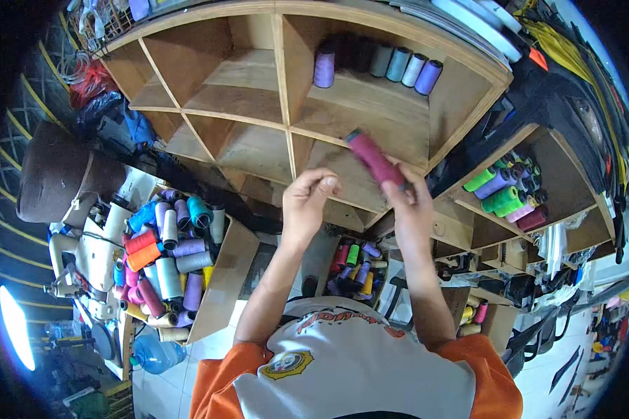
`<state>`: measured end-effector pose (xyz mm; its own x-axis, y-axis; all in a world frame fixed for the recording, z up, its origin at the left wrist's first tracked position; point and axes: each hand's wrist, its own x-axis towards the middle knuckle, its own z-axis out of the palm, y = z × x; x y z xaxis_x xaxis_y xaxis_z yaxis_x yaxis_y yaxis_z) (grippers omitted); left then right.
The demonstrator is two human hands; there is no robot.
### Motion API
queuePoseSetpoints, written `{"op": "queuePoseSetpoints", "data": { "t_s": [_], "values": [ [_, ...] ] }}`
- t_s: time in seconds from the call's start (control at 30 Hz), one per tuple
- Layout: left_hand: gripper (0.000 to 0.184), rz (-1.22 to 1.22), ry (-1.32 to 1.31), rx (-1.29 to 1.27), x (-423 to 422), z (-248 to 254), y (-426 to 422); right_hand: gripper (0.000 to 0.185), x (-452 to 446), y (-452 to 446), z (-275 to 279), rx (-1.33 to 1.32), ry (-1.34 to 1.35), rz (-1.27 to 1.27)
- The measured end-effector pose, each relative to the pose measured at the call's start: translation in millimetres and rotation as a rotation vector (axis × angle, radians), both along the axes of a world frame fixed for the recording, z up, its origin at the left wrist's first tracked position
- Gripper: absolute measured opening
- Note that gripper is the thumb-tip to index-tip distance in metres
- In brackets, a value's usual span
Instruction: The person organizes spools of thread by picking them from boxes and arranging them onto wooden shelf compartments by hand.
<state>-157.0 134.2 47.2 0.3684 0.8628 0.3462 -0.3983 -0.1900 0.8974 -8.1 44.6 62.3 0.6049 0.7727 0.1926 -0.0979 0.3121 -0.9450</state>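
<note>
A dark red thread spool [375, 159] is held by its lower end in my right hand [410, 202], tilted up to the left in front of the wooden shelf [284, 84]. My left hand [310, 195] is raised beside it with fingers curled together; whether anything small is between them is hidden. In the shelf's upper right compartment stand a lilac spool [324, 68], a grey-blue spool [397, 64], a white spool [413, 70], a purple spool [428, 77] and some dark ones.
At the left, a cardboard box [220, 286] full of mixed spools sits beside a white sewing machine [94, 262]. Green and purple spools [502, 200] lie in a right-hand compartment. Below are another box of spools [356, 269] and a blue water bottle [158, 354].
</note>
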Motion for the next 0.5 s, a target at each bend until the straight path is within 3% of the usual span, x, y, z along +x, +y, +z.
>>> {"op": "queuePoseSetpoints", "data": {
  "t_s": [0.07,0.1,0.2,0.27,0.33,0.43,0.5],
  "values": [
    [0.009,0.099,0.339,0.301,-9.3,16.9,-4.2,0.039,-13.8,-6.5,-5.4,-0.256,-0.558,-0.153],
    [0.008,0.082,0.395,0.439,-9.7,16.1,2.0,0.039,-21.4,-5.2,-6.1,-0.183,-0.672,-0.155],
    [0.010,0.005,0.562,0.826,-22.5,29.3,23.3,0.039,-18.5,-15.8,22.9,-0.284,-0.871,0.065],
    [0.011,-0.045,0.599,0.911,-28.5,43.7,31.6,0.038,-7.1,-17.5,26.9,-0.262,-0.789,0.239],
    [0.009,-0.245,0.635,0.777,-31.8,52.6,37.6,0.037,6.7,-17.6,29.2,-0.201,-0.722,0.396],
    [0.011,-0.707,0.640,0.259,-32.5,46.7,50.1,0.040,17.9,-16.4,29.9,-0.160,-0.739,0.559],
    [0.013,-0.795,0.551,0.117,-33.0,42.6,52.5,0.042,18.1,-16.8,27.8,-0.162,-0.601,0.626]
  ]
}}
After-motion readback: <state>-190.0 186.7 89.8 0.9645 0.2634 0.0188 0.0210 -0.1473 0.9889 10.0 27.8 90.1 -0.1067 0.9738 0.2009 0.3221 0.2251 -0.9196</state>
